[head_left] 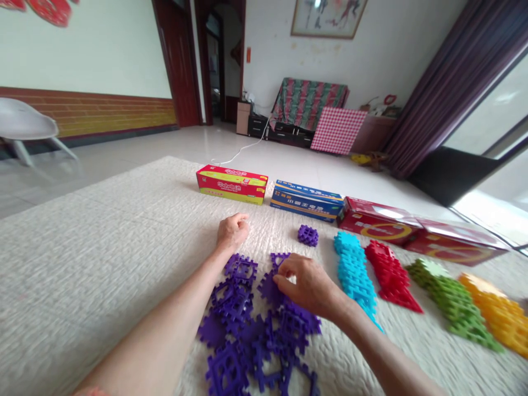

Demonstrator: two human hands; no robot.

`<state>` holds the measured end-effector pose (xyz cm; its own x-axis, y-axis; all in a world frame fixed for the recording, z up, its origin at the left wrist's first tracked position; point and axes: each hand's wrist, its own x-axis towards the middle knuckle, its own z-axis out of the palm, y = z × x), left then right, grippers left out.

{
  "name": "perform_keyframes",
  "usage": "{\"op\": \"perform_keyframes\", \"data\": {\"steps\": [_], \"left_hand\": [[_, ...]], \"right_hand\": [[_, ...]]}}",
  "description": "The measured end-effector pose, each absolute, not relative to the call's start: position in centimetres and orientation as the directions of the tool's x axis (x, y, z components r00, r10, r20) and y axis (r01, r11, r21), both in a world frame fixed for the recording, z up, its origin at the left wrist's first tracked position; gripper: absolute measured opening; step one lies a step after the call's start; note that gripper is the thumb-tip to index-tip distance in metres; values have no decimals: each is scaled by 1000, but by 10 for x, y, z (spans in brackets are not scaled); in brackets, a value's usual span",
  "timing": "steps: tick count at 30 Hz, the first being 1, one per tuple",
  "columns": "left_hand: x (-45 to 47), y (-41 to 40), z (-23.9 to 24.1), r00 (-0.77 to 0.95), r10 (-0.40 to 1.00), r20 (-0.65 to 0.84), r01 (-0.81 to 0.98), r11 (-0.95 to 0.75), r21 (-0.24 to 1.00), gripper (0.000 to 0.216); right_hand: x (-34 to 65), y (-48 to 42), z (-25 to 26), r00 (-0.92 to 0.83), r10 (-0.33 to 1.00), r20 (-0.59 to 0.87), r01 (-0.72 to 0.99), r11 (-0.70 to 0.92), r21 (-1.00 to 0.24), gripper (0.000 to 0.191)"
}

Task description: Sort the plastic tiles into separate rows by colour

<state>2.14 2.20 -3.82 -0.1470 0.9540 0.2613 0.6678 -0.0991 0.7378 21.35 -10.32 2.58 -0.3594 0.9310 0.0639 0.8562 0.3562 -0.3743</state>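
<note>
Several flat purple interlocking tiles (247, 324) lie scattered on a cream mat (103, 258) in front of me. My right hand (307, 283) pinches the edge of a purple tile (272, 286) at the top of that pile. My left hand (231, 231) rests as a loose fist on the mat just beyond the pile; what it holds, if anything, is hidden. One small purple block (308, 235) sits alone farther out.
To the right lie rows of cyan (355, 272), red (390, 275), green (449, 300) and orange tiles (497, 311). A red-yellow box (231, 185), a blue box (307, 201) and two red boxes (421, 231) line the mat's far edge. A white chair (25, 129) stands at left.
</note>
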Motion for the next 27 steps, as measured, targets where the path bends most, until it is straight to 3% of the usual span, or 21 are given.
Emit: {"op": "perform_keyframes", "data": {"steps": [3, 5, 9, 13, 20, 24, 27], "left_hand": [[22, 21, -37, -151, 955, 257, 673, -91, 734, 36], [22, 21, -37, -153, 955, 253, 672, -87, 735, 36], [22, 21, -37, -152, 956, 251, 668, -88, 739, 36], [22, 22, -38, -153, 957, 248, 668, -85, 740, 35], [22, 21, -37, -145, 955, 260, 675, -97, 732, 36], [22, 21, -37, -145, 955, 259, 669, -99, 737, 35], [22, 22, -38, -147, 956, 255, 665, -95, 741, 35]], "right_hand": [[225, -98, 37, -267, 959, 99, 849, 282, -447, 17], [237, -93, 42, -179, 973, 148, 875, 226, -428, 17], [253, -85, 40, -87, 961, 264, 960, 152, -237, 16], [244, -88, 28, -97, 962, 255, 987, 125, -98, 11], [228, -94, 30, -189, 942, 278, 947, 250, -204, 14], [238, -96, 32, -193, 968, 162, 967, 216, -139, 4], [248, -98, 30, -284, 958, 37, 948, 286, -142, 10]]}}
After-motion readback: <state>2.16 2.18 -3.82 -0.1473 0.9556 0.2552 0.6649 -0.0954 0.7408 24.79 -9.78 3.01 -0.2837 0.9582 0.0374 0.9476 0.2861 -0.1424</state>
